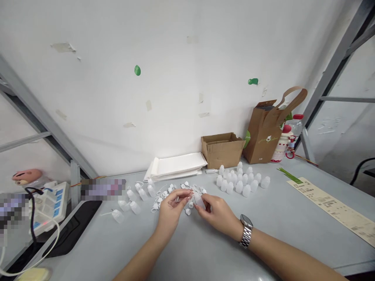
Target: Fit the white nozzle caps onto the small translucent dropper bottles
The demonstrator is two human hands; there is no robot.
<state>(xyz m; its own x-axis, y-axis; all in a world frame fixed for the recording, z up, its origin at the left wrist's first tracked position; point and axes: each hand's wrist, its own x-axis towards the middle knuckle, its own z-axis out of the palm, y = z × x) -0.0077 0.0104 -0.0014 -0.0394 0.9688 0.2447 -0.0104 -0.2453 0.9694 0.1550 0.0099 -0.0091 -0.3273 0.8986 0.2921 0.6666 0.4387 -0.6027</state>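
Observation:
My right hand [215, 212], with a watch on its wrist, is closed around a small translucent bottle [199, 200]. Close beside it, my left hand [175, 205] has its thumb and fingertips pinched together near the top of that bottle; whatever is between them is too small to make out. Small white caps with cords [159, 200] lie in a loose pile behind and around my hands. Several translucent bottles without cords [246, 190] stand to the right. On the left, other bottles [135, 207] lie or stand, some with a cap and cord.
An open cardboard box [224, 155], a brown paper bag [261, 136] and drink bottles stand at the back right. White padded sheets [175, 166] lie against the wall. A label strip [331, 205] is at right. A power strip [52, 207] and black phone [74, 228] are at left.

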